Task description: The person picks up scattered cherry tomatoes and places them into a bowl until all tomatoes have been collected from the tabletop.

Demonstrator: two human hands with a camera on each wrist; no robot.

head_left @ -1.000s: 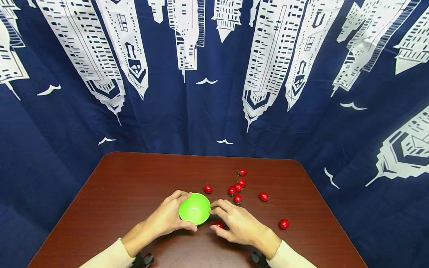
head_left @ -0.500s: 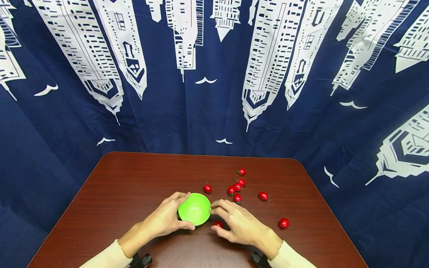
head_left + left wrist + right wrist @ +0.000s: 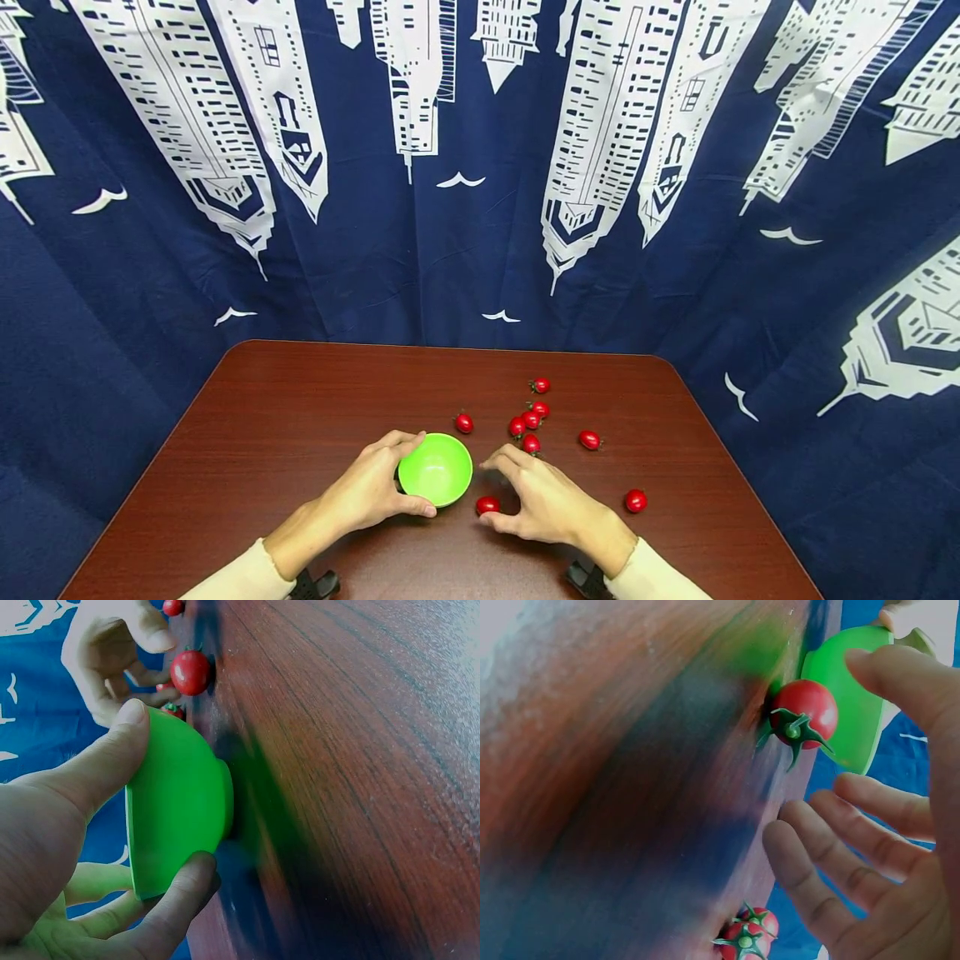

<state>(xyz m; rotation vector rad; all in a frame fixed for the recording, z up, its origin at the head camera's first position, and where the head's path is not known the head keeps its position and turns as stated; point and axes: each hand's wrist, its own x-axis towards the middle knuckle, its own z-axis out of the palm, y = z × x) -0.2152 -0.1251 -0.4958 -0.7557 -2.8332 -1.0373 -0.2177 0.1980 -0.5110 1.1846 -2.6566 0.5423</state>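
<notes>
My left hand (image 3: 382, 482) holds a bright green bowl (image 3: 436, 470) by its side, thumb near the rim and fingers round the far side. In the left wrist view the bowl (image 3: 172, 802) sits upright, its foot close to the tabletop. Just right of it, my right hand (image 3: 546, 498) hovers with fingers spread and slightly bent, holding nothing. A red cherry tomato (image 3: 487, 505) lies by that thumb, between the hand and the bowl. From the right wrist view, this tomato (image 3: 810, 712) shows its green stem end, and the fingers are apart from it.
Beyond the right hand, several cherry tomatoes (image 3: 532, 419) lie clustered on the brown table (image 3: 322, 392). Single ones rest behind the bowl (image 3: 464, 423) and to the right, such as a lone tomato (image 3: 635, 501). A blue curtain (image 3: 420, 275) with white buildings hangs behind.
My right hand has shifted slightly right, away from the bowl's rim, and its thumb and fingers have parted wider. More of the nearby tomato shows. The left hand and bowl have barely moved.
</notes>
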